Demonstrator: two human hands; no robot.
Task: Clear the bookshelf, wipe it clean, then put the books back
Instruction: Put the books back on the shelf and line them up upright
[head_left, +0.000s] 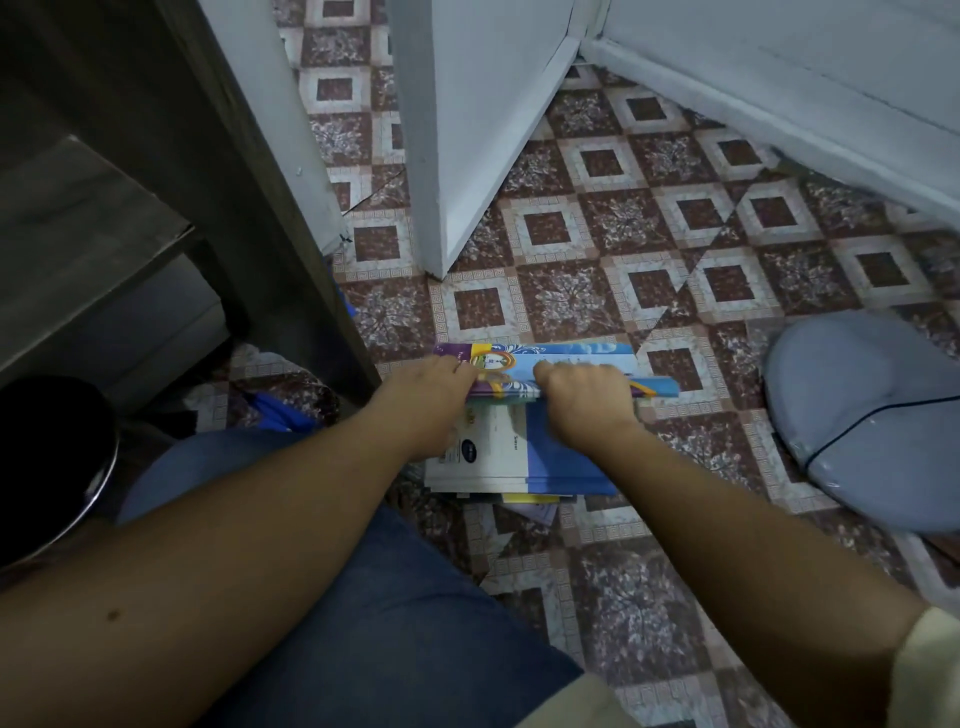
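Location, by my reading: a room in a private home. Grounds: maroon-and-cream patterned vinyl floor covering (597, 234), mismatched at its seams; white-painted door leaf (467, 130) ajar; white skirting board (727, 101); dark grey wood-grain bookshelf unit (244, 156); colourful thin paperback workbooks (519, 452) stacked on that floor.
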